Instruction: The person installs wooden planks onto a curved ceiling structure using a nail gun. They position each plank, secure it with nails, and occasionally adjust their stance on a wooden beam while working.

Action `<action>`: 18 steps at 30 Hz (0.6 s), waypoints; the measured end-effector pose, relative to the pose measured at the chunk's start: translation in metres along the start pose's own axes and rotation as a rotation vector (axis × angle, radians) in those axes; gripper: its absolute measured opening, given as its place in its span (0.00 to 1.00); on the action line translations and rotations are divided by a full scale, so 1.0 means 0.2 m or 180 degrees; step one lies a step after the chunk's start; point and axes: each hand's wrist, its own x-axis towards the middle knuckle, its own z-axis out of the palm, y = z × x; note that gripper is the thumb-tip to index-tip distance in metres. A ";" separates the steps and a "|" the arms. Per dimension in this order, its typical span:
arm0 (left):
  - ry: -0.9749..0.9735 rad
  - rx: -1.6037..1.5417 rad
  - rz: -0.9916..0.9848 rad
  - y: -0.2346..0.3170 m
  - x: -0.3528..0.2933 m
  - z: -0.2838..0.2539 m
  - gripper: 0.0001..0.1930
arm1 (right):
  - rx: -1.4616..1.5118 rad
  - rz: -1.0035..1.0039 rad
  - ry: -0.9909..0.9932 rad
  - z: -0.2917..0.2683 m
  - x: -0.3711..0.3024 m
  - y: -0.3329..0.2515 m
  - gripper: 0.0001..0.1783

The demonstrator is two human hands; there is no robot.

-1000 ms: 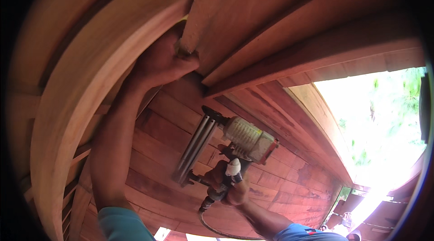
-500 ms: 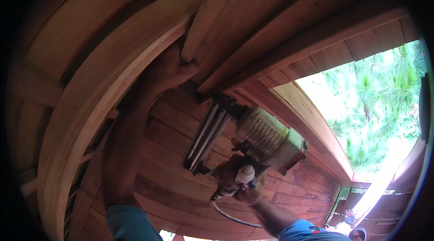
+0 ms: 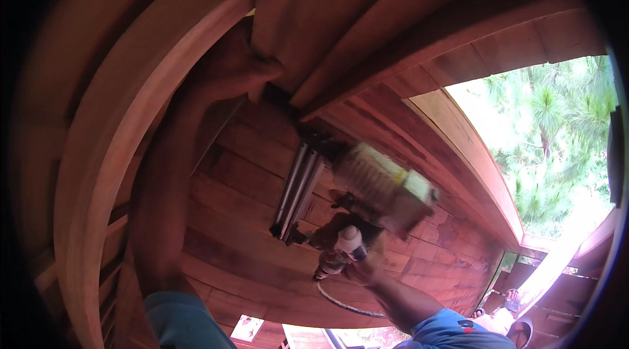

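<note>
The right hand (image 3: 354, 257), one finger wrapped in white (image 3: 350, 239), grips the handle of a nail gun (image 3: 377, 182), its scuffed, ribbed pale body blurred, its straight metal magazine (image 3: 296, 195) slanting down at mid-view. Higher, the left hand (image 3: 239, 74) curls around the end of a broad, flat wooden board (image 3: 288, 28), its fingers mostly hidden. A smooth curved beam (image 3: 124, 120) bows alongside that arm. Behind, the tool blocks part of the reddish planks (image 3: 229, 202); beyond a bright gap, feathery green foliage (image 3: 547, 110) shows.
</note>
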 end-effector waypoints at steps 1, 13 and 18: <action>-0.0058 -0.0050 -0.0085 -0.02 -0.03 0.01 0.25 | 0.0513 0.0062 0.0037 0.02 0.03 0.05 0.11; -0.0108 -0.0250 -0.0228 0.20 -0.01 -0.02 0.17 | 0.0324 0.0765 0.0771 -0.03 0.11 0.38 0.19; -0.0345 -0.0342 -0.0084 0.10 -0.02 -0.05 0.17 | 0.0416 0.0534 0.0666 -0.04 0.11 0.40 0.21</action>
